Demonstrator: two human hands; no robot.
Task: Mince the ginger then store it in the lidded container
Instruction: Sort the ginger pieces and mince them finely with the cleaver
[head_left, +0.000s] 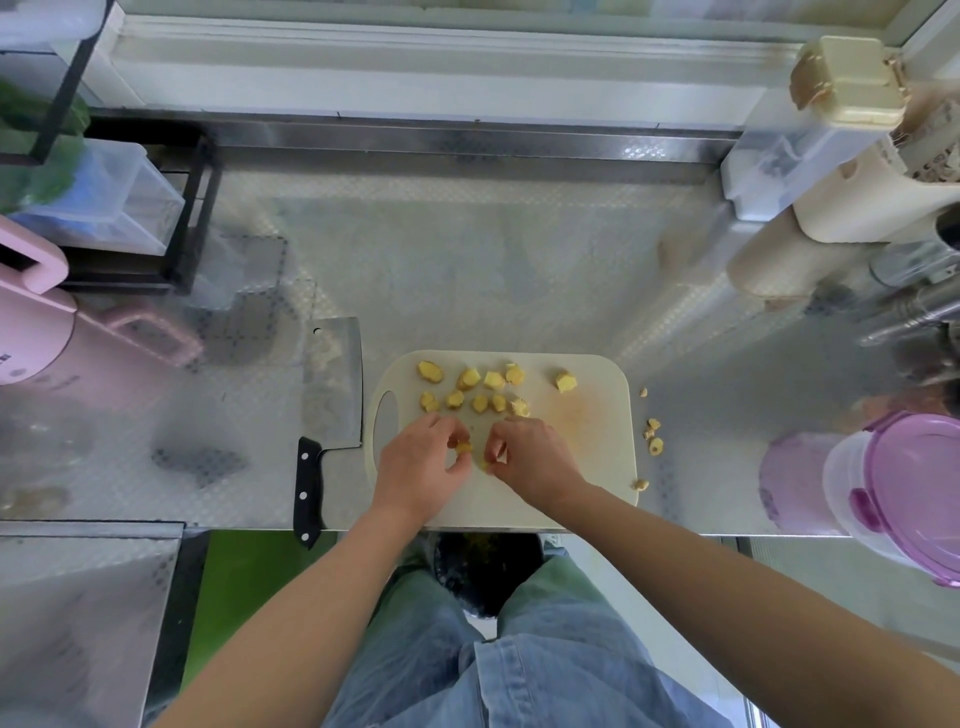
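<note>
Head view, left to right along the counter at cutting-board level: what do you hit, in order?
Pink appliance → cleaver → cutting board, with left hand then right hand over it, each pinching a ginger piece → stray ginger bits on the counter → purple-lidded container.

- Cutting board (597, 467): white, centre of frame, on a steel counter (467, 260), with a handle slot at its left edge.
- Ginger chunks (470, 389): yellow, in two loose rows across the board's upper part.
- Left hand (421, 467) and right hand (535, 460): close together over the board's lower half. The left pinches a ginger piece (462, 448), the right a ginger bit (485, 464).
- Cleaver (332, 384): flat on the counter just left of the board, black handle toward the lower edge.
- Ginger scraps (653, 436): on the counter right of the board.
- Lidded container (914, 493): clear, purple lid, at the right edge of the frame.
</note>
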